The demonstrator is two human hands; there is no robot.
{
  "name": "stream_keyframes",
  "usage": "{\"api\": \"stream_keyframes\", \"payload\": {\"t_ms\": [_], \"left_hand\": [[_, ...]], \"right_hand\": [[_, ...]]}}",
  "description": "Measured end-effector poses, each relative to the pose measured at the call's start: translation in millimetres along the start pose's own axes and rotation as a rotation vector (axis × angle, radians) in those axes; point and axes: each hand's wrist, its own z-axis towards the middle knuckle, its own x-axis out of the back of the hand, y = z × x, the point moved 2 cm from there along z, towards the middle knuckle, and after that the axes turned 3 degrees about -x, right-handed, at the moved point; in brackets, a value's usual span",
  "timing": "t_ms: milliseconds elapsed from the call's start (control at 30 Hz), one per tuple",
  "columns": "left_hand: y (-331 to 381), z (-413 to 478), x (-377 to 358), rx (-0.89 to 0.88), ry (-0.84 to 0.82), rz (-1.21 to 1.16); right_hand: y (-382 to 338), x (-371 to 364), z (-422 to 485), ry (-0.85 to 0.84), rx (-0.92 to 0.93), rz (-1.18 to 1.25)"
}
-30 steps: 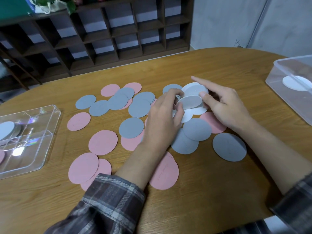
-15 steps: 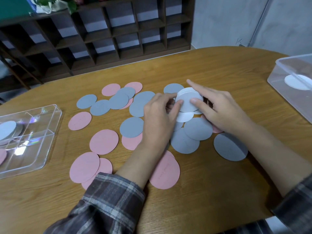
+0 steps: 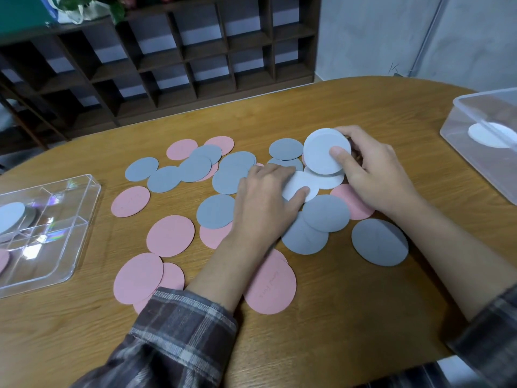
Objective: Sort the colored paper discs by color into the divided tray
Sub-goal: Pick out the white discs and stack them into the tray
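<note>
Pink discs (image 3: 170, 235) and grey discs (image 3: 379, 241) lie scattered and overlapping across the wooden table (image 3: 335, 317). My right hand (image 3: 375, 175) holds a small stack of white discs (image 3: 321, 151), tilted up off the table, thumb pressed on the top one. My left hand (image 3: 265, 197) lies on the pile, its thumb and fingers pinching another white disc (image 3: 296, 184) that lies flat. The clear divided tray (image 3: 81, 219) stands at the left edge and holds a white disc (image 3: 9, 217) in one compartment and a pink one in another.
A clear plastic box (image 3: 458, 113) with a white disc inside stands at the right edge. A dark wooden cubby shelf (image 3: 167, 51) runs behind the table. Bare wood lies along the near edge of the table.
My right hand has gathered the white discs and lifted them up to the right. My left hand has slid back and now pinches a white disc lying lower in the pile.
</note>
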Motion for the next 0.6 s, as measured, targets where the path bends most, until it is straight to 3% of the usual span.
{"api": "stream_keyframes", "payload": {"t_ms": [200, 600], "left_hand": [[0.5, -0.3, 2.9, 0.012, -0.019, -0.086], [-1.2, 0.8, 20.2, 0.056, 0.129, -0.499]], "right_hand": [[5.5, 2.1, 2.7, 0.045, -0.044, 0.014], [0.7, 0.0, -0.2, -0.011, -0.028, -0.002]]}}
